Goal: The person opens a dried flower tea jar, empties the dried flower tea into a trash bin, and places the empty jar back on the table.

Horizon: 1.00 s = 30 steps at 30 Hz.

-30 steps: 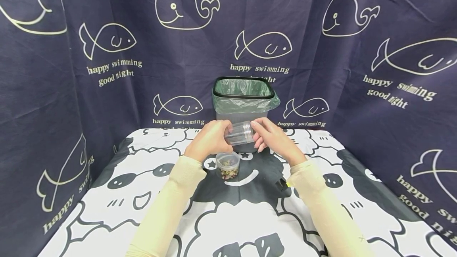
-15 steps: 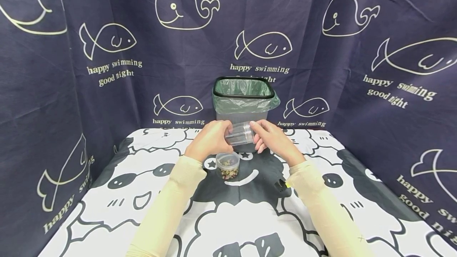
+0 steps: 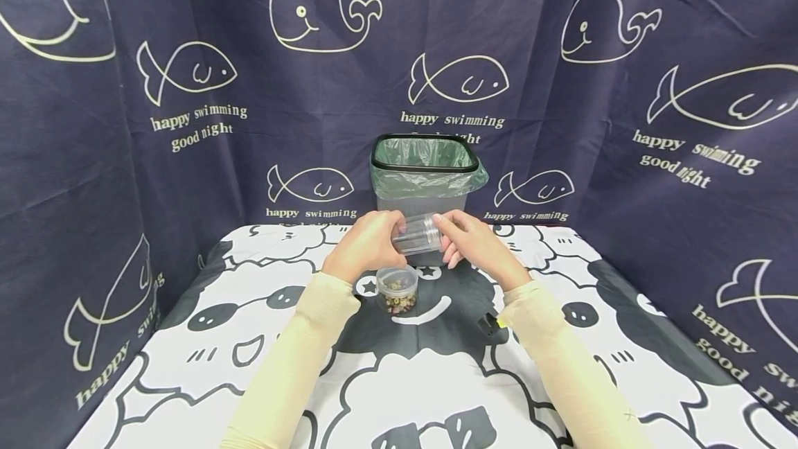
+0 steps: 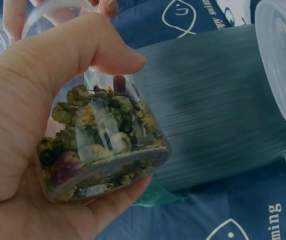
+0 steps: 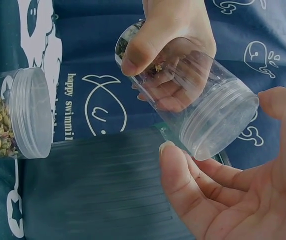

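A clear plastic jar (image 3: 416,235) of dried flower buds (image 4: 107,122) is tilted nearly onto its side above the table. My left hand (image 3: 368,244) grips its body, thumb on one side and fingers on the other. The transparent lid (image 5: 220,122) sits on the jar's right end. Around this lid's edge are the thumb and fingers of my right hand (image 3: 476,241), touching it from opposite sides. Below my hands stands a second clear jar (image 3: 399,293), lidded and partly filled with dried buds, also seen as a lidded jar (image 5: 30,115) in the right wrist view.
Behind my hands stands a grey bin (image 3: 427,168) with a black rim and a green liner. A small black object (image 3: 489,325) with a yellow part lies beside my right sleeve. The sheep-patterned cloth (image 3: 249,338) covers the table; dark fabric walls surround it.
My right thumb has shifted slightly left on the lid, and the right wrist has turned a little. My left hand and both jars stay nearly in place.
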Each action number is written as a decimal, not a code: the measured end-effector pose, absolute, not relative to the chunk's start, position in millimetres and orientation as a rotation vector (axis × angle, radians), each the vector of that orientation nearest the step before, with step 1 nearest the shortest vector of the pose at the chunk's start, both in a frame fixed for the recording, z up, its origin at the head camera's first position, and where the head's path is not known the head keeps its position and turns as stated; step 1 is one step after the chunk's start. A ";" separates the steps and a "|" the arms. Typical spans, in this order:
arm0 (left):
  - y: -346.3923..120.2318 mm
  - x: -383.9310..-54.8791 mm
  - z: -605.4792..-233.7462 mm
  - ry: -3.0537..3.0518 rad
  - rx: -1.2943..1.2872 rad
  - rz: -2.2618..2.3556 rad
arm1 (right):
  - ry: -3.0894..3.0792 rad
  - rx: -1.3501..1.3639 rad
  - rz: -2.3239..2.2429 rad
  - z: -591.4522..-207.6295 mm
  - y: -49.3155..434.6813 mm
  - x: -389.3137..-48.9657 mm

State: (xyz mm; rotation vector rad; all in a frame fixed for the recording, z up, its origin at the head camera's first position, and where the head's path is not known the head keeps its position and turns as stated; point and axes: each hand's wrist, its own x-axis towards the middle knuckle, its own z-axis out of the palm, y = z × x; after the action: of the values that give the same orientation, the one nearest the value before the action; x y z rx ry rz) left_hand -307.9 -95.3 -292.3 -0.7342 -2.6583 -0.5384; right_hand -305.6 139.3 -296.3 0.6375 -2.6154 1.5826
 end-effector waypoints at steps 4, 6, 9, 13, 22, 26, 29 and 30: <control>-95.2 -307.5 -292.4 -2.662 -0.735 -0.536 | -2.621 0.638 1.572 -296.6 138.5 -304.8; -95.2 -307.6 -292.6 -2.665 -0.734 -0.540 | -2.625 0.638 1.559 -296.9 138.5 -304.8; -95.2 -307.6 -292.9 -2.668 -0.731 -0.537 | -2.630 0.641 1.543 -297.3 138.6 -305.3; -95.2 -307.5 -293.1 -2.668 -0.729 -0.532 | -2.629 0.653 1.535 -297.8 138.1 -305.9; -95.5 -307.8 -292.2 -2.665 -0.742 -0.534 | -2.612 0.680 1.541 -298.6 138.3 -308.4; -95.6 -308.1 -293.3 -2.665 -0.738 -0.539 | -2.615 0.681 1.545 -298.4 138.2 -307.7; -96.1 -308.2 -293.6 -2.666 -0.731 -0.554 | -2.614 0.688 1.543 -298.2 137.8 -308.3; -96.2 -308.1 -293.6 -2.668 -0.729 -0.561 | -2.610 0.690 1.543 -298.2 137.6 -308.5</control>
State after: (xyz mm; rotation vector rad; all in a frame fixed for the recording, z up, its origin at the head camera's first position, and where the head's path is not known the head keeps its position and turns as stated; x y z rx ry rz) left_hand -308.1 -96.2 -293.6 -0.7291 -2.6682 -0.5608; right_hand -308.5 137.6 -298.2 0.6900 -2.6100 1.5425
